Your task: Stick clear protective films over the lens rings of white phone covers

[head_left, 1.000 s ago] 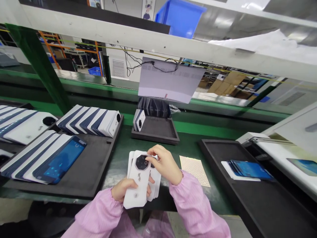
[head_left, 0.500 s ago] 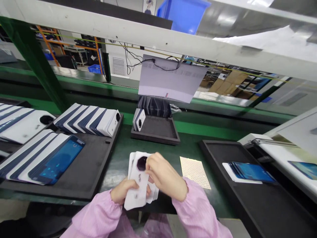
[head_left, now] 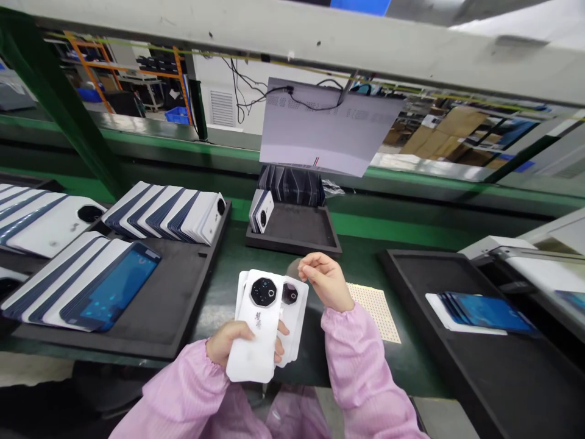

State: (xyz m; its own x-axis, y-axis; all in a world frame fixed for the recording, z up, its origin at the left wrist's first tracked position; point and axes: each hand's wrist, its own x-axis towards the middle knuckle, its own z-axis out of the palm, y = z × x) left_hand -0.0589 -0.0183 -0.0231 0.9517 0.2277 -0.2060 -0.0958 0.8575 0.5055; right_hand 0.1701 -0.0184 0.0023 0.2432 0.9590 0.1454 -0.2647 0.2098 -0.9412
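Observation:
My left hand [head_left: 228, 340] grips several white phone back covers, fanned out, with its thumb across the front one. The front cover [head_left: 251, 360] has a black octagonal camera window [head_left: 264, 292] and dark lettering under it. Behind it to the right, another back cover [head_left: 295, 317] shows its own camera window. Just beyond these covers, my right hand [head_left: 326, 281] pinches a thin, see-through round film [head_left: 294, 268] between thumb and fingertips. A pale sheet with rows of small dots [head_left: 375, 312] lies by my right sleeve.
To the left, a dark tray [head_left: 183, 299] holds rows of white covers [head_left: 169, 210] and blue-filmed panels [head_left: 114, 286]. A smaller tray [head_left: 301, 228] with a few covers stands ahead. The right-hand tray [head_left: 479, 360] carries blue-filmed panels [head_left: 491, 312]. A grey-white panel [head_left: 329, 131] hangs at the back.
My right hand has moved from the front cover's camera window, up and right, with the round film now in its fingers. The window now shows clear and shiny, and the covers behind have spread rightward.

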